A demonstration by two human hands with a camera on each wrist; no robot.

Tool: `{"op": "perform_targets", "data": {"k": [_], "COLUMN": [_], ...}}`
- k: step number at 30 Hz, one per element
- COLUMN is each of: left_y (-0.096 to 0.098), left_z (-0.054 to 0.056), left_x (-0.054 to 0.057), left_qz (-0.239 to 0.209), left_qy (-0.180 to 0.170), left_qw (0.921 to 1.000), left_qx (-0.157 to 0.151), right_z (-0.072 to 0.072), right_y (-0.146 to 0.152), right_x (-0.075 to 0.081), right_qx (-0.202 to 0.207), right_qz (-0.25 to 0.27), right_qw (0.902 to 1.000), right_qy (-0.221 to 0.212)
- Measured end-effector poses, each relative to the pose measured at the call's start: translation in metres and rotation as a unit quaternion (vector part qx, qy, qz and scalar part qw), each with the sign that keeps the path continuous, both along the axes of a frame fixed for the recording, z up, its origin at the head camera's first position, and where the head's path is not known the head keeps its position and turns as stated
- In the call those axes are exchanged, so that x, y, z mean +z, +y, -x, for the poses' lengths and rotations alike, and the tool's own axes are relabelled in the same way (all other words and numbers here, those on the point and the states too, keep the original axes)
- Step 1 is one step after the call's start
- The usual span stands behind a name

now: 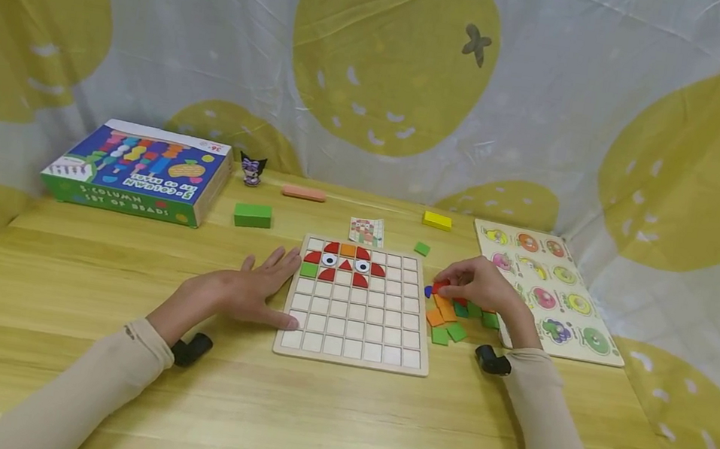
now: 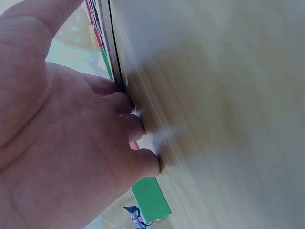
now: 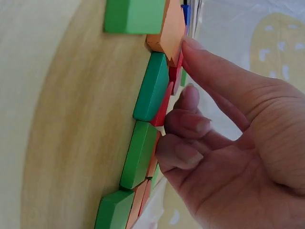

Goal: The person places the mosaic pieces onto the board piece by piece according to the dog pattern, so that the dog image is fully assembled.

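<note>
A wooden grid board lies in front of me. Near its top sit red curved pieces, two eye tiles, an orange square, a red triangle and a green square. My left hand rests at the board's left edge with spread fingers, the thumb on the lower left rim. To the right of the board, my right hand pinches a red tile at its fingertips over a pile of loose pieces. Orange tiles, green tiles and a blue piece lie around those fingers.
Behind the board lie a small pattern card, a green tile and a yellow block. At left stand a green block, a figurine and a bead-set box. A fruit puzzle board lies right of the pile.
</note>
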State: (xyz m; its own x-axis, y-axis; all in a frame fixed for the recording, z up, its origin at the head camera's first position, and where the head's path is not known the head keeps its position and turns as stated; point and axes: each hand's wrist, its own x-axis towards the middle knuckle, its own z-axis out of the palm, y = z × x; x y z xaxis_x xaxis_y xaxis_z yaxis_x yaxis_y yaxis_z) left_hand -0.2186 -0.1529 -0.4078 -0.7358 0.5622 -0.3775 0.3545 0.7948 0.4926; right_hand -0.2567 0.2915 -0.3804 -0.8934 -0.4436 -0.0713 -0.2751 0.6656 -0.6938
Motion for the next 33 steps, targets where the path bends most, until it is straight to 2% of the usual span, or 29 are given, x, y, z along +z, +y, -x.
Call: {"op": "perform_targets", "data": {"k": [6,19,25,33], "left_y": [-0.001,0.000,0.001,-0.001], "left_z": [0.001,0.001,0.000,0.000], "left_x": [-0.001,-0.002,-0.002,-0.002], "left_qz": [-0.003,0.000,-0.002,0.001], "left_qy": [0.003,0.003,0.001,0.003], "left_qw": [1.0000,1.0000,1.0000,1.0000], "left_qx": [0.001,-0.001,-0.001,0.000], "right_z": [0.000,-0.003,-0.007,-0.012], "right_y": [-0.004,-0.008,-0.022,-0.065], "right_x": [-0.002,0.005,0.015,0.018], "right_qx": [-0.011,-0.021,-0.011,0.008], "right_qz": [0.015,-0.007,0.038,0.084], "right_qw": [0.9998,0.9988,0.9982,0.9954], "right_qy": [-0.008,-0.044,-0.045,-0.046]}}
